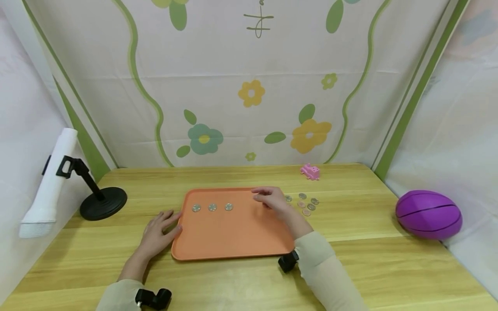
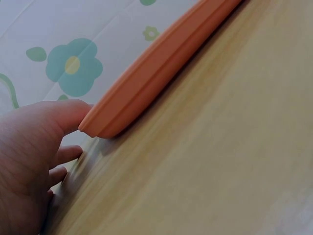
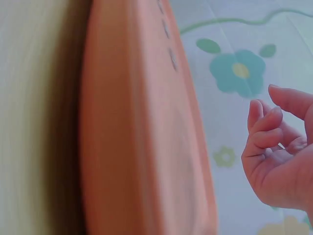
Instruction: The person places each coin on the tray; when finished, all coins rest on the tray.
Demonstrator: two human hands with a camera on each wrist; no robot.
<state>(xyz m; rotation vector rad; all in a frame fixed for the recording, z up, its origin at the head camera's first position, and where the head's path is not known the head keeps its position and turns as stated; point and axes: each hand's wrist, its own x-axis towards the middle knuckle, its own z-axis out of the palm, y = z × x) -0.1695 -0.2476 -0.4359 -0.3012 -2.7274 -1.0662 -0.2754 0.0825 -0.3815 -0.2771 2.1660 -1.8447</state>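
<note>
An orange tray (image 1: 233, 239) lies on the wooden table, with three silver coins (image 1: 212, 207) in a row near its far left side. My left hand (image 1: 157, 235) rests at the tray's left edge. In the left wrist view, one digit touches the tray rim (image 2: 146, 73) while the other fingers stay low by the table. Over the tray's right part hovers my right hand (image 1: 272, 201), its fingers loosely curled. The right wrist view shows a gap between thumb and fingertips of that hand (image 3: 281, 152), with nothing visible there. Several loose coins (image 1: 311, 207), silver and copper-coloured, lie right of the tray.
A small pink toy (image 1: 310, 171) stands at the table's back edge. A purple ball (image 1: 429, 214) with black lines sits at the right edge. At left, a white tube-shaped device (image 1: 52, 185) is clamped on a black stand (image 1: 103, 203). A flowered cloth (image 1: 225, 99) hangs behind.
</note>
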